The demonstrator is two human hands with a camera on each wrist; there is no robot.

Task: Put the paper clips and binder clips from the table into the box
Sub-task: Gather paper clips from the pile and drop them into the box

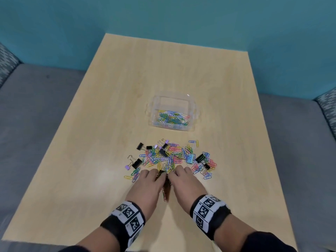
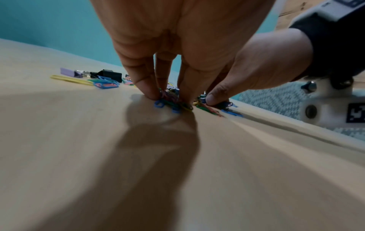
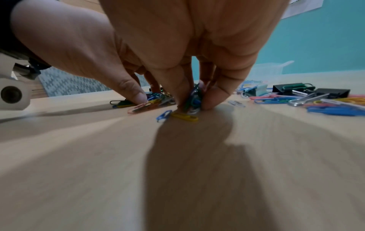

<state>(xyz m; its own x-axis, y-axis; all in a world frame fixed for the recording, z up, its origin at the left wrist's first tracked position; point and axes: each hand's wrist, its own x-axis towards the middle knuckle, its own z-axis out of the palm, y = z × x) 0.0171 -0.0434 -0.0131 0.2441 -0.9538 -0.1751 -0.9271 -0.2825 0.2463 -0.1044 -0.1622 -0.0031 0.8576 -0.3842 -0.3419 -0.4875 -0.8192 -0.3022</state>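
Observation:
A heap of coloured paper clips (image 1: 174, 157) mixed with black binder clips (image 1: 200, 158) lies on the wooden table (image 1: 91, 142). Beyond it stands a clear plastic box (image 1: 154, 106) holding several paper clips. My left hand (image 1: 154, 176) and right hand (image 1: 179, 172) meet at the heap's near edge, fingers curled down. In the left wrist view my left hand (image 2: 169, 100) pinches a bunch of paper clips (image 2: 168, 104) against the table. The right wrist view has my right hand (image 3: 192, 101) pinching another clump of paper clips (image 3: 194, 100). A yellow clip (image 3: 184, 116) lies loose just in front.
A small purple binder clip (image 1: 127, 167) and a black one (image 1: 137, 163) lie left of the heap. Grey upholstered seating (image 1: 36, 115) surrounds the table, with a teal wall (image 1: 163, 19) behind. Bare tabletop (image 1: 163, 70) stretches beyond the box.

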